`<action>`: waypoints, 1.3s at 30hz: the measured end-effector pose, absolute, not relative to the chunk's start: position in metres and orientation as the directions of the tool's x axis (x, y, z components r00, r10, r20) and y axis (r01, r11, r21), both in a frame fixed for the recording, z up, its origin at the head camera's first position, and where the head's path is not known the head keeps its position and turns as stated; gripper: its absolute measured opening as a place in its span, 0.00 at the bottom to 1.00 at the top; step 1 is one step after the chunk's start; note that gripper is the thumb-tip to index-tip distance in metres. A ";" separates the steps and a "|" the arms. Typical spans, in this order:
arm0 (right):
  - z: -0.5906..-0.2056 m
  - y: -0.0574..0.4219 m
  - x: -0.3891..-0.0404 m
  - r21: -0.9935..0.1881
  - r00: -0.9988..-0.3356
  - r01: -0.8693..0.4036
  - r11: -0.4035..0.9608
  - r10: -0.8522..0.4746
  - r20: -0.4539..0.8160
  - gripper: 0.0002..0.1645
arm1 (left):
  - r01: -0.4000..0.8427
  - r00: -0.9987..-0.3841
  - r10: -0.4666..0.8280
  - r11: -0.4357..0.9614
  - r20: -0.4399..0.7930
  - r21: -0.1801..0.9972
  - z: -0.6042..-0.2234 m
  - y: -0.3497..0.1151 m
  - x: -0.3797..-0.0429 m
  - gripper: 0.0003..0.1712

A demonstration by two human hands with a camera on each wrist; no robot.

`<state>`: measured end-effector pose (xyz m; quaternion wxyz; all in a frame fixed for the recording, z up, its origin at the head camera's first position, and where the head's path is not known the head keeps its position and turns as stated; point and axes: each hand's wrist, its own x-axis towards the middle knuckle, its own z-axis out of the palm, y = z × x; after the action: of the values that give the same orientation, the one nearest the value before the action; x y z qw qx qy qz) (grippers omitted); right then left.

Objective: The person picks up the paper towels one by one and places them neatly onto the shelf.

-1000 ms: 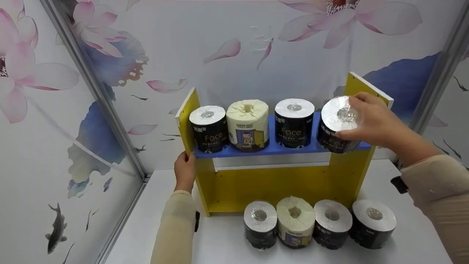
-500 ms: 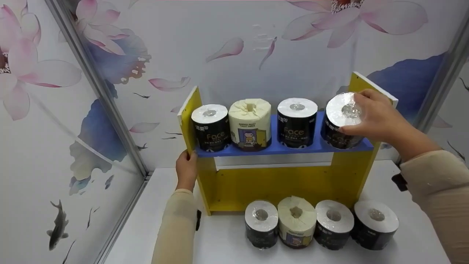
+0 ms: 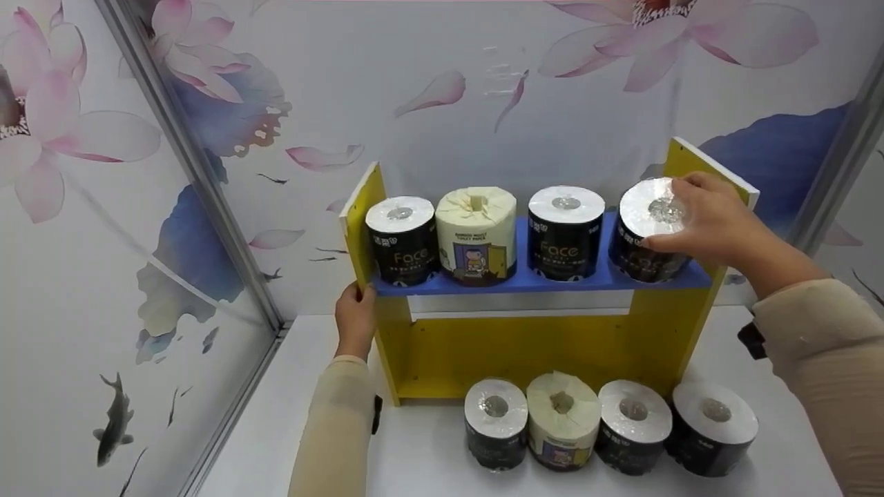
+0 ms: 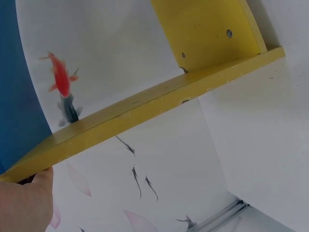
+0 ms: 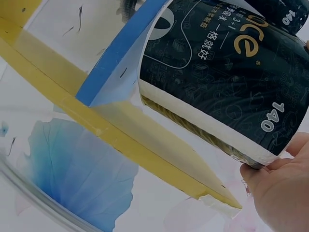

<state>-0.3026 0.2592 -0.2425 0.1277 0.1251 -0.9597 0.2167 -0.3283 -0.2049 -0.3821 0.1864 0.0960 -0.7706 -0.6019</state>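
Note:
My right hand (image 3: 715, 224) grips a black-wrapped toilet paper roll (image 3: 639, 252) from its right side, thumb in front, at the right end of the blue shelf board (image 3: 483, 284). In the right wrist view this toilet roll (image 5: 217, 72) stands right at the board's edge, with a gap to the yellow side panel (image 5: 159, 164). My left hand (image 3: 354, 321) holds the left yellow side panel (image 3: 356, 238) at board height; in the left wrist view only part of the hand (image 4: 26, 205) shows. Left of the gripped roll stand a black roll (image 3: 566, 238), a cream-wrapped roll (image 3: 476, 238) and another black roll (image 3: 402, 248).
On the white table (image 3: 414, 449) before the rack stand a row of rolls: a black one (image 3: 496, 442), a cream one (image 3: 563, 442) and two more black ones (image 3: 632, 445), (image 3: 711, 452). The rack's yellow lower back panel (image 3: 518, 352) is behind them. A flower-printed wall (image 3: 587, 138) rises behind.
The roll in my right hand has moved slightly back over the blue board and stands straighter. My left hand keeps its hold on the side panel. The head view has shifted slightly.

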 end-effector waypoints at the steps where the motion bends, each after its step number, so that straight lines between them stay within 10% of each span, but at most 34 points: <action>1: -0.243 0.259 -0.303 -0.384 -0.936 -0.297 0.874 -0.186 0.299 0.60 | 0.078 -0.913 -0.370 0.258 0.172 0.963 -0.382 -0.205 -0.328 0.24; 39: -0.245 0.270 -0.338 -0.492 -0.978 -0.206 0.846 -0.156 0.142 0.61 | 0.072 -0.908 -0.378 0.282 0.179 0.957 -0.382 -0.204 -0.328 0.21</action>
<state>-0.3384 0.2704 -0.2446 0.0480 0.0944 -0.9594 0.2613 -0.3281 -0.2041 -0.3816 0.1901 0.0983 -0.7777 -0.5910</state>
